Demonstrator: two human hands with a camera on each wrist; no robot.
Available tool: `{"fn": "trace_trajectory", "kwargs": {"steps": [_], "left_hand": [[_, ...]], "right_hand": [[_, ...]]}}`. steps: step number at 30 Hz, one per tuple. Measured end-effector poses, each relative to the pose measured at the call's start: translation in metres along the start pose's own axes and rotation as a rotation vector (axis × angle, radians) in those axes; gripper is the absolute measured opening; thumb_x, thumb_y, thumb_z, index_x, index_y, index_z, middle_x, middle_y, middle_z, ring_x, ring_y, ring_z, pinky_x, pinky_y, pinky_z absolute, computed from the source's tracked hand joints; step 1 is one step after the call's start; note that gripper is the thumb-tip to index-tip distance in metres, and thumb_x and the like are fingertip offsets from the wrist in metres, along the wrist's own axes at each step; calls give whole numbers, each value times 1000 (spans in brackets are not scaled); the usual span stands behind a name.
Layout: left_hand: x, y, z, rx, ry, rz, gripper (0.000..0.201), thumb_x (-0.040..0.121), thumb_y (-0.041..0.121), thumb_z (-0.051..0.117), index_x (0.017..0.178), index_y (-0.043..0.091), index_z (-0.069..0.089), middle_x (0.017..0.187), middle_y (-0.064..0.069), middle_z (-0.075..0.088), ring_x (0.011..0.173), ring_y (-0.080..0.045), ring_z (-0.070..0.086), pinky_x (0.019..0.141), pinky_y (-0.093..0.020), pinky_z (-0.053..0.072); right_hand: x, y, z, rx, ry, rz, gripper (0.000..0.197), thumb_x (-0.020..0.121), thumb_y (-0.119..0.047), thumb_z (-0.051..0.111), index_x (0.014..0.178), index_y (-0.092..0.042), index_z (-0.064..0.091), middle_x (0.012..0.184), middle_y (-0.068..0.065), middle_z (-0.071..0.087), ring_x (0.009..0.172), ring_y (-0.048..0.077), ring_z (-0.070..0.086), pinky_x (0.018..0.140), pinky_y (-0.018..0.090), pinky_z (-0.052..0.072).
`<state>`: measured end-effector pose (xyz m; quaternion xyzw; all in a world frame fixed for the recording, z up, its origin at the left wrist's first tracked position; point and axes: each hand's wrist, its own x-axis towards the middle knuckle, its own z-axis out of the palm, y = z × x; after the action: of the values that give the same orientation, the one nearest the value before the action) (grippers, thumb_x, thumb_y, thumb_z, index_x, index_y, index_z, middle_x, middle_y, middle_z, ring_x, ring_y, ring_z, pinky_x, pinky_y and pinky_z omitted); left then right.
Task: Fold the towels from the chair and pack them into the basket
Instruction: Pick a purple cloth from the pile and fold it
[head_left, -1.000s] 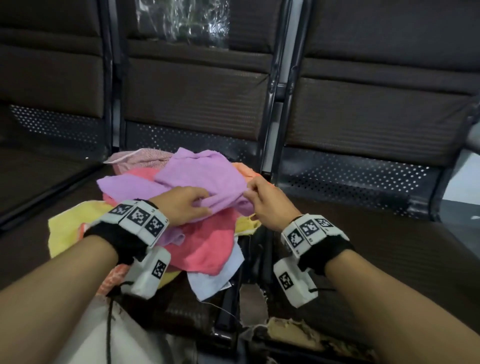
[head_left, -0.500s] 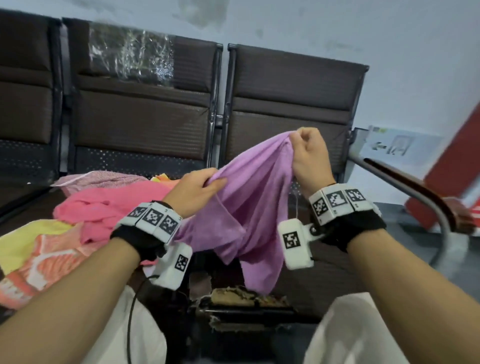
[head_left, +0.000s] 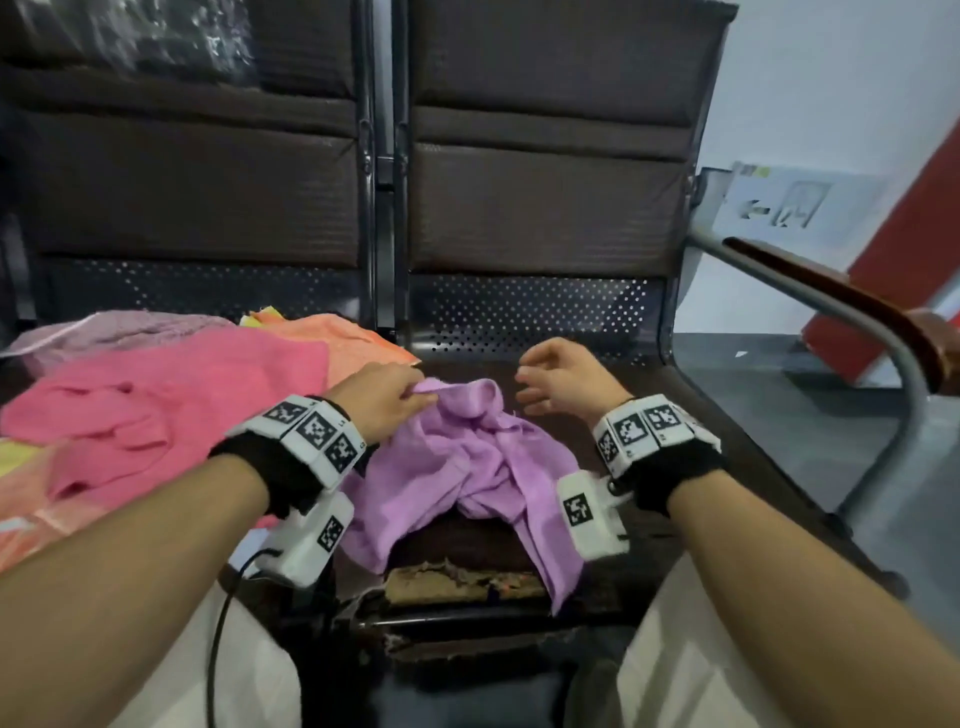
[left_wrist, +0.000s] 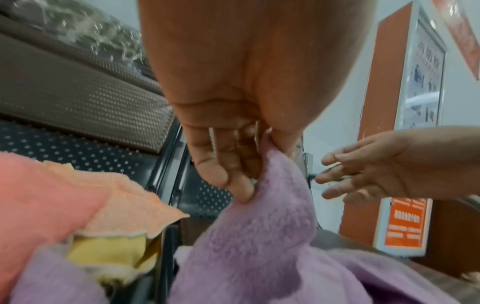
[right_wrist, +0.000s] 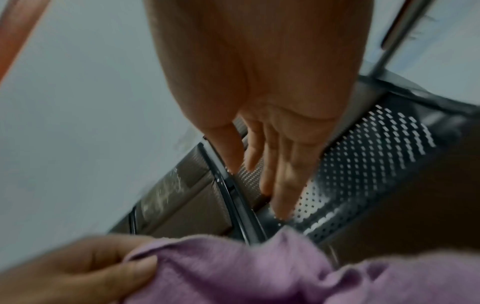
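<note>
A lilac towel lies crumpled on the dark seat of the right-hand chair, one end hanging over the front edge. My left hand pinches its upper left edge; the left wrist view shows thumb and fingers nipping the lilac towel. My right hand hovers just right of the towel's top with fingers spread and nothing in it, as the right wrist view confirms with straight fingers above the lilac towel. The basket is out of view.
On the left seat lies a pile of towels: pink, orange, pale mauve, yellow at the edge. A curved metal armrest with a brown pad bounds the right chair. Torn padding shows at the seat's front edge.
The lilac towel, held up by both hands half a second ago, has come down onto the right seat. My right hand has let go of it; my left still pinches it.
</note>
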<state>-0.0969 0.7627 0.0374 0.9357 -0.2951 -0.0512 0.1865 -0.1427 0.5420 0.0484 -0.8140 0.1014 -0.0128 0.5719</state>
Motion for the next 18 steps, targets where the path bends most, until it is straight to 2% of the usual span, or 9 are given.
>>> {"fn": "trace_trajectory", "kwargs": {"steps": [1, 3, 6, 9, 11, 12, 14, 16, 18], "left_hand": [[3, -1, 6, 28, -24, -1, 25, 93, 29, 53, 70, 18, 49, 67, 4, 54, 70, -20, 53, 55, -27, 32], [11, 0, 13, 20, -61, -5, 7, 90, 25, 57, 87, 19, 59, 75, 7, 56, 73, -14, 52, 58, -24, 31], [16, -4, 19, 1, -62, -7, 31, 87, 24, 61, 115, 14, 54, 84, 8, 50, 78, -12, 50, 68, -23, 34], [10, -8, 21, 75, -54, 67, 44, 84, 27, 64, 123, 17, 47, 101, 5, 36, 86, -13, 45, 76, -24, 38], [4, -6, 20, 91, -43, 151, 36, 84, 25, 64, 118, 22, 52, 98, 6, 35, 87, -11, 43, 73, -20, 33], [3, -4, 20, 95, -47, 184, 30, 85, 25, 63, 113, 22, 55, 92, 7, 39, 86, -12, 46, 70, -19, 32], [1, 2, 21, 132, -104, 201, 22, 88, 29, 59, 109, 22, 59, 75, 14, 45, 77, -12, 51, 62, -21, 31], [-1, 6, 27, 201, -206, 190, 26, 91, 32, 53, 116, 24, 57, 66, 16, 40, 69, -10, 45, 63, -24, 29], [-3, 8, 33, 263, -301, 195, 31, 93, 31, 49, 124, 27, 52, 65, 17, 38, 67, -8, 41, 65, -22, 29]], "right_hand": [[2, 5, -2, -251, -28, -52, 9, 90, -11, 60, 87, -18, 54, 85, 3, 61, 71, 18, 62, 72, 35, 53], [2, 7, -5, -680, -126, -197, 4, 88, -21, 63, 85, -21, 60, 79, -6, 63, 75, 13, 62, 69, 23, 50], [-8, 8, -8, -977, -384, -225, 9, 87, -29, 62, 81, -22, 62, 68, -9, 65, 65, 8, 60, 55, 14, 40], [-21, 16, -7, -1096, -594, -152, 11, 85, -31, 65, 79, -21, 64, 64, -5, 66, 67, 14, 64, 66, 25, 49], [-27, 20, -6, -1106, -683, -168, 7, 84, -26, 66, 82, -20, 65, 62, -8, 64, 70, 16, 65, 71, 24, 50], [-31, 21, -5, -1092, -719, -181, 5, 83, -25, 67, 85, -20, 66, 62, -12, 62, 69, 14, 63, 70, 22, 48], [-35, 23, -2, -1068, -806, -168, 20, 80, -26, 73, 98, -21, 66, 69, -16, 58, 67, 5, 56, 66, 15, 43], [-38, 26, 0, -1061, -907, -120, 38, 78, -21, 76, 113, -22, 61, 75, -19, 55, 65, -7, 50, 59, 3, 37], [-41, 30, 3, -1109, -1001, -80, 50, 76, -13, 76, 120, -20, 55, 82, -16, 53, 67, -4, 48, 54, 0, 33]]}}
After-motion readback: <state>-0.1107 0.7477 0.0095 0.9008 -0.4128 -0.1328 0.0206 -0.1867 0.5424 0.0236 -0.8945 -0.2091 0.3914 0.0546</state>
